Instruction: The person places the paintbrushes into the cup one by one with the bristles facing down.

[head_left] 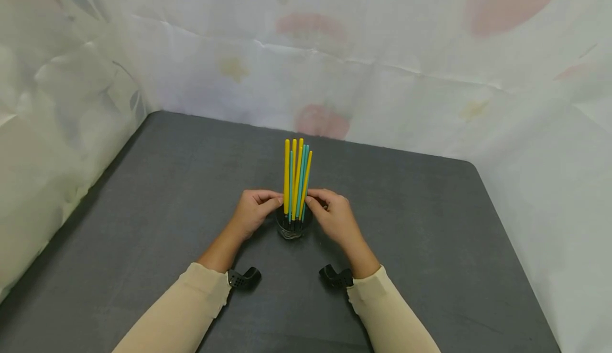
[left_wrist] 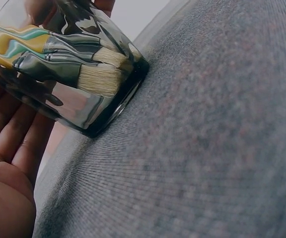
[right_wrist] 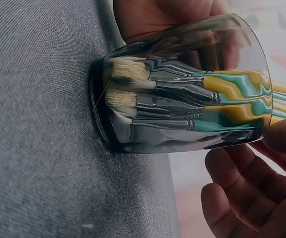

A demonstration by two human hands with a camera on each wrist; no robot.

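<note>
Brushes [head_left: 296,177]: standing upright, bristles down, long yellow and teal handles pointing up, fanning slightly.
Glass [head_left: 292,226]: clear, round, sitting mid-table between both hands.
Left hand [head_left: 252,212]: fingers curling, fingertips pinching a yellow handle.
Right hand [head_left: 334,216]: fingertips pinching the handles.
Table [head_left: 430,225]: grey woven cloth.

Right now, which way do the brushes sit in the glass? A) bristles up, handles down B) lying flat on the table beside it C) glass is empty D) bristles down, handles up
D: the wrist views show the pale bristles at the bottom of the glass, and the head view shows the yellow and teal handles standing up out of it between the left hand and the right hand.
</note>
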